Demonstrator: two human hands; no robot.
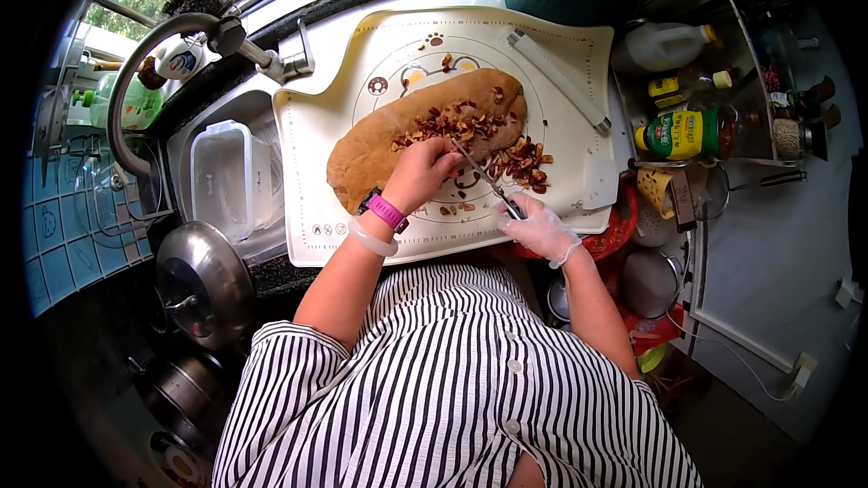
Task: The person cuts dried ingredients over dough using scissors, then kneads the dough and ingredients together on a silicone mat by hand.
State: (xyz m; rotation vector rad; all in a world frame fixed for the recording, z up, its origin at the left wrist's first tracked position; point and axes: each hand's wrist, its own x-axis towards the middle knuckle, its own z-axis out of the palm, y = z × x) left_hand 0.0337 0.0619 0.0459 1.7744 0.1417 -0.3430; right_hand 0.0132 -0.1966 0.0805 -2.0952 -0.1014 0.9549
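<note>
A long slab of brown dough point(380, 146) lies on a white baking mat, with chopped dark-red dried fruit pieces, which look like dates point(470, 123), strewn over its middle and right part. More pieces point(529, 165) are heaped on the mat by its right end. My right hand point(541, 231), in a clear plastic glove, is closed on the dark handle of scissors point(493, 186), blades pointing up and left. My left hand point(423, 172), with a pink-banded watch at the wrist, pinches at the blade tips over the dough. What its fingers hold is too small to make out.
The baking mat point(312, 149) carries a white rolling pin point(561, 81) at upper right and a whitish scraper point(600, 183) at its right edge. On the left, a clear plastic box point(222, 183) stands in the sink below a curved tap point(122, 99). Bottles point(678, 134) fill a rack at right.
</note>
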